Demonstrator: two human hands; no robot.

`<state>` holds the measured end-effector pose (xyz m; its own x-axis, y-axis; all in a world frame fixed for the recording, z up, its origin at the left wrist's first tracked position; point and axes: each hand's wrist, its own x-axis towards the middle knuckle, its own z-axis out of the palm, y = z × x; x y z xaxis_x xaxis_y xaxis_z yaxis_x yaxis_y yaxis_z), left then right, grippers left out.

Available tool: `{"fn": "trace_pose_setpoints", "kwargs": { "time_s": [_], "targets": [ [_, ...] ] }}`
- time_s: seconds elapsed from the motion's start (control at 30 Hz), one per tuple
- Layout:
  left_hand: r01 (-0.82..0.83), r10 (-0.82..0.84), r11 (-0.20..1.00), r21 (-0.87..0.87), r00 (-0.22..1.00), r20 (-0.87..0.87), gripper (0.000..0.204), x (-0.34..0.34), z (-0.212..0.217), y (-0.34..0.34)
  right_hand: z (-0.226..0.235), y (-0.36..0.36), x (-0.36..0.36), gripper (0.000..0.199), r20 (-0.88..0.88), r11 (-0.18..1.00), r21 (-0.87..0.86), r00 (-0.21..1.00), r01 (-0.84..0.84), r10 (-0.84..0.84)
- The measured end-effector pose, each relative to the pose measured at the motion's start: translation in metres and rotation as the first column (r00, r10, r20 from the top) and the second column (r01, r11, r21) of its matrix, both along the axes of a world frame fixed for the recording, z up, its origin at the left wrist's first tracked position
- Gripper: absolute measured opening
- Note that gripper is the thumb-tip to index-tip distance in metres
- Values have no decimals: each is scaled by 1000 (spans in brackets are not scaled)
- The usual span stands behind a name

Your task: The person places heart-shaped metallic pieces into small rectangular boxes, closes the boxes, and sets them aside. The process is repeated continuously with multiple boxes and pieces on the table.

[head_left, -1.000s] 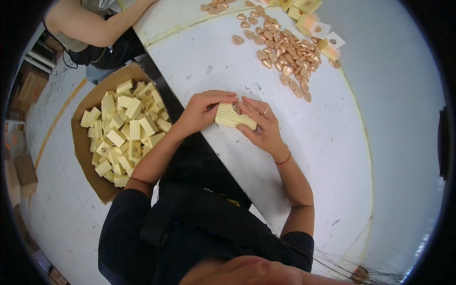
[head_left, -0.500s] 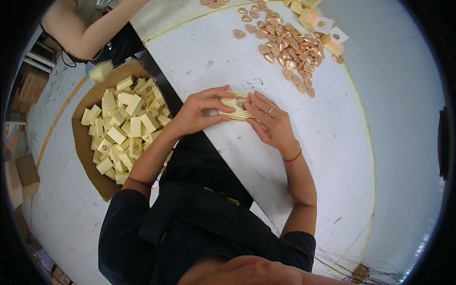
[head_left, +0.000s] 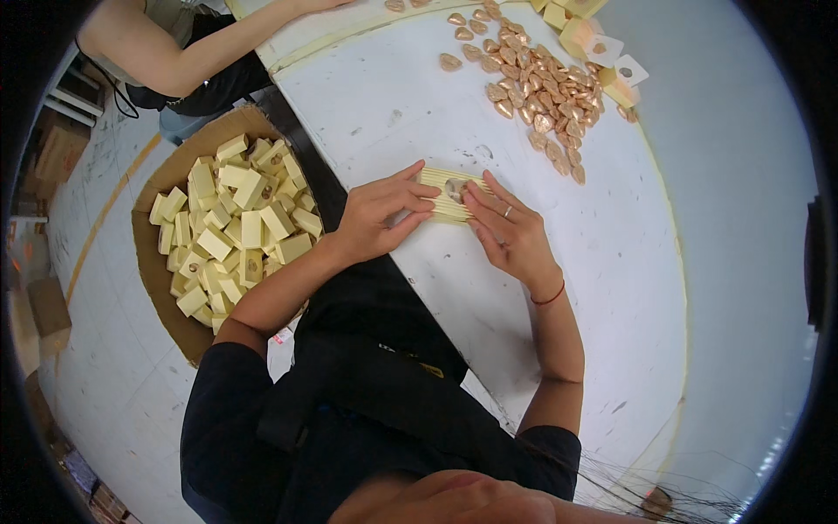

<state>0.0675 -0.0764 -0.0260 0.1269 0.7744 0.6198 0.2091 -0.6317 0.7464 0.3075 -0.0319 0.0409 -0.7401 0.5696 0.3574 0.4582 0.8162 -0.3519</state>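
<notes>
A pale yellow ribbed piece [head_left: 449,211], perhaps folded card, lies at the table's near left edge with an oval opening in its middle. My left hand [head_left: 384,214] grips its left end between thumb and fingers. My right hand [head_left: 513,229] holds the right end, fingertips on its top beside the opening and thumb at the near edge. Something brownish shows inside the opening, partly covered by my right fingers. Farther off on the table lies a pile of shiny copper-coloured, drop-shaped pieces [head_left: 543,96].
A brown cardboard carton [head_left: 161,297] full of small pale yellow boxes [head_left: 251,229] stands left of the white table [head_left: 602,288]. More yellow boxes with white flaps [head_left: 620,87] sit at the far right. Another person's arm [head_left: 218,52] reaches in at the upper left.
My hands and the ribbed piece have shifted slightly right. A blurred yellow box above the carton's far rim is gone from there. The other person's hand has moved onto the table edge.
</notes>
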Motion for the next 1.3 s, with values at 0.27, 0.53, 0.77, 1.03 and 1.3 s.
{"fn": "trace_pose_setpoints", "kwargs": {
  "time_s": [0.27, 0.53, 0.77, 1.03, 1.3],
  "targets": [
    [20, -4, 997, 68, 973, -229, 16, -12, 13, -4, 16, -3, 0, 38, 55, 992, -124, 998, -3, 10],
    [86, 27, 963, 253, 911, -412, 9, 5, 13, 1, 9, -60, -17, 30, 312, 937, 346, 948, -46, -69],
    [-146, 133, 972, -183, 988, -78, 24, -75, 25, -31, 19, 46, 18, 27, -237, 984, -146, 962, 99, -132],
    [-670, 606, 620, -408, 739, -295, 28, -235, -21, -115, -15, 319, 162, 78, -380, 552, 44, 525, 833, -761],
    [-430, 447, 880, -202, 893, 45, 9, -104, 12, -2, -35, 438, 141, 73, -174, 407, -146, 381, 902, -908]
  ]
}}
